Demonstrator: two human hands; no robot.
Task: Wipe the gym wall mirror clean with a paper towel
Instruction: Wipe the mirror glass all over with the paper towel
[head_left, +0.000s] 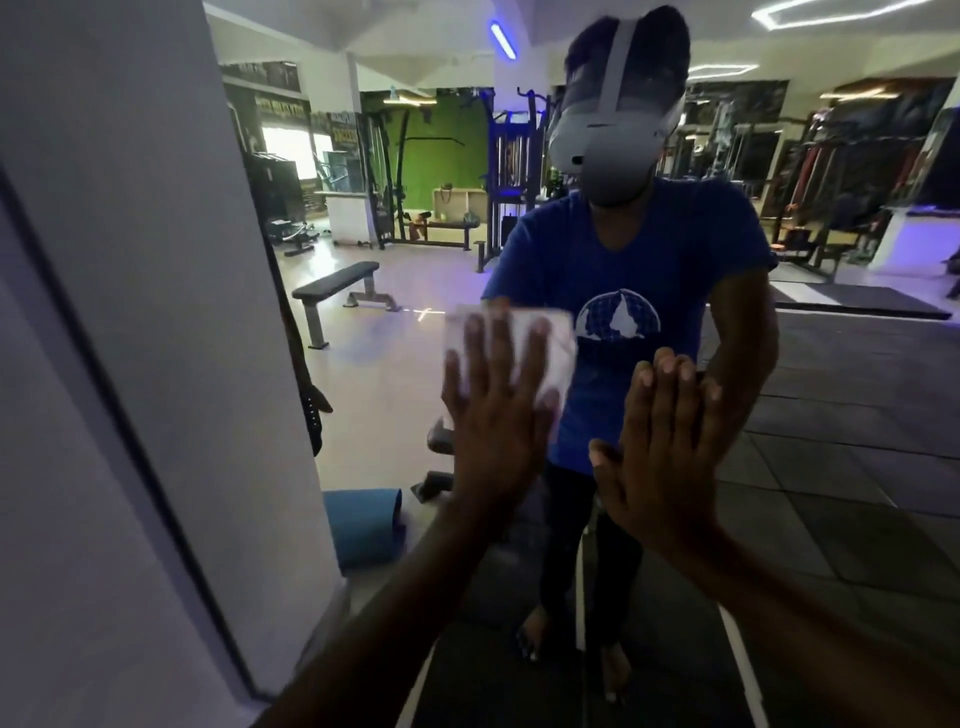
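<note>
The gym wall mirror (831, 415) fills most of the head view and reflects the gym and a person in a blue shirt. A white folded paper towel (558, 338) lies flat against the glass at centre. My left hand (498, 410) presses it there with straight, spread fingers. My right hand (665, 457) lies flat on the bare mirror just to the right of the towel, fingers straight and together, touching nothing but the glass.
A white wall or pillar (130, 312) with a dark mirror frame edge (156, 467) borders the mirror on the left. In the reflection are a flat bench (337, 280), a rolled blue mat (363, 525), weight machines and dark floor tiles.
</note>
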